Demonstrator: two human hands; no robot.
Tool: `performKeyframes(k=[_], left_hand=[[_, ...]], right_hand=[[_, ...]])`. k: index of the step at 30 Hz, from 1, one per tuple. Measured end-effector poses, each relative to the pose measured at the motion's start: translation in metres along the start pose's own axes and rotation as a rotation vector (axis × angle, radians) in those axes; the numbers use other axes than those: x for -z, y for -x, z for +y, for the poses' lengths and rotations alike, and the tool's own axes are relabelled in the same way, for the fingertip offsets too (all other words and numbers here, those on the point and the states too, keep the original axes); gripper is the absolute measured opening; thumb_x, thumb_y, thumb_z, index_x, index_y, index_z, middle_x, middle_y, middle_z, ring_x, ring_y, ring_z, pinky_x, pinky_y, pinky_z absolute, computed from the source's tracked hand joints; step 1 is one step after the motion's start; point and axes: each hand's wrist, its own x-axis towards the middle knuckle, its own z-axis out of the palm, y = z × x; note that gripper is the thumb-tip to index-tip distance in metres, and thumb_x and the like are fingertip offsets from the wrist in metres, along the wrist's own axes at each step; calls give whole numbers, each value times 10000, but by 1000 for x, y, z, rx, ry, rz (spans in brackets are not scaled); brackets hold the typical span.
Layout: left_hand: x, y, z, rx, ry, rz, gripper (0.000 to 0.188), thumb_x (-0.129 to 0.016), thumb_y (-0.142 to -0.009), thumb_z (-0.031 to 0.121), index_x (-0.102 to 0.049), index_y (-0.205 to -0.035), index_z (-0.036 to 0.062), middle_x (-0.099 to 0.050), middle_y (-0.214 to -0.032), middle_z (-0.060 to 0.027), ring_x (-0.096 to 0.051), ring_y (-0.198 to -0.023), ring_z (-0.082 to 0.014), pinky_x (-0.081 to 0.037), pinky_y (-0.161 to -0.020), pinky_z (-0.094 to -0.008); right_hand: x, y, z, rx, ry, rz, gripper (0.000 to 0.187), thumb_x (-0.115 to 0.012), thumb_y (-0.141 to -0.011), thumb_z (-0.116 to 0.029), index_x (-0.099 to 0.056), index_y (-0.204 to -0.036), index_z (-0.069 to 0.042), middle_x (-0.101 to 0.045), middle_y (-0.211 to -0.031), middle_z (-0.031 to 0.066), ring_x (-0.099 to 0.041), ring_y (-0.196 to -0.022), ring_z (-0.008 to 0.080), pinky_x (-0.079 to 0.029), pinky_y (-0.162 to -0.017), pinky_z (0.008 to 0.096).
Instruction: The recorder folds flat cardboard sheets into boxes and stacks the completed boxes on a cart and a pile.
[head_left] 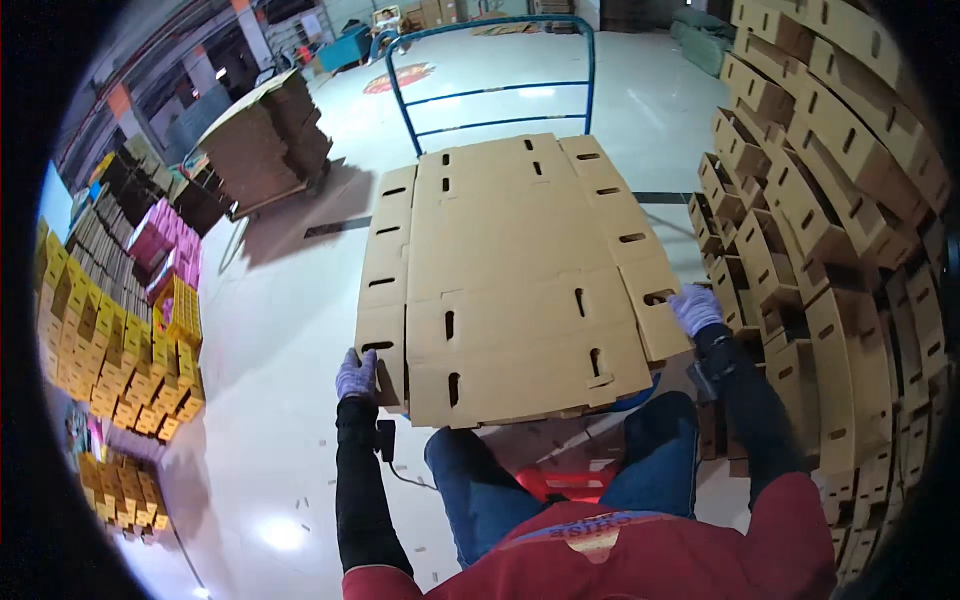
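In front of me a flat, die-cut cardboard sheet (520, 235) with several oval hand slots lies on a blue-handled trolley. Its side flaps spread out to the left and right. My left hand (357, 375), in a pale purple glove, grips the near left edge beside a slot. At the right edge my right hand (695, 310), gloved the same way, has its fingers at another slot and is closed on the flap. The undersides of both grips are hidden. More cardboard edges show just under the sheet's near side.
The trolley's blue handle (490, 90) rises at the far end. Folded cardboard boxes (835, 200) are stacked high on the right. A cart of flattened cardboard (265, 140) stands far left, yellow boxes (120, 340) nearer left. A red stool (565, 485) is beneath me.
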Motion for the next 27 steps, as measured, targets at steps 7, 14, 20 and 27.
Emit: performKeyframes(k=[7, 14, 20, 27], left_hand=[[17, 4, 7, 123, -78, 57, 565, -620, -778, 404, -512, -1183, 25, -592, -1096, -182, -560, -1036, -303, -440, -859, -358], [52, 33, -98, 199, 64, 190, 431, -612, -781, 311, -576, -1071, -6, -614, -1027, -199, -593, -959, -277, -454, -831, -364], [-29, 173, -326, 552, 1318, 165, 379, -577, -839, 336, -555, -1097, 58, -610, -984, -125, -578, -905, -207, -478, -789, -324], [-57, 288, -273, 915, 1766, 366, 545, -472, -859, 468, -381, -1271, 122, -509, -1038, -185, -545, -866, -290, -505, -712, -361]], right_hand=[[31, -5, 28, 168, -769, -179, 344, -613, -818, -334, -608, -908, -2, -617, -810, 90, -555, -734, 169, -460, -700, 301], [123, 61, -86, 333, -1014, -464, 290, -554, -868, -288, -592, -992, -28, -605, -888, 55, -549, -779, 121, -458, -703, 272], [164, 100, -255, 752, -803, -577, 356, -565, -849, -303, -573, -1038, -1, -605, -885, 55, -557, -773, 109, -450, -692, 248], [180, 140, -253, 752, -768, -582, 378, -538, -834, -321, -566, -1044, -9, -594, -866, 52, -547, -794, 124, -439, -716, 260]])
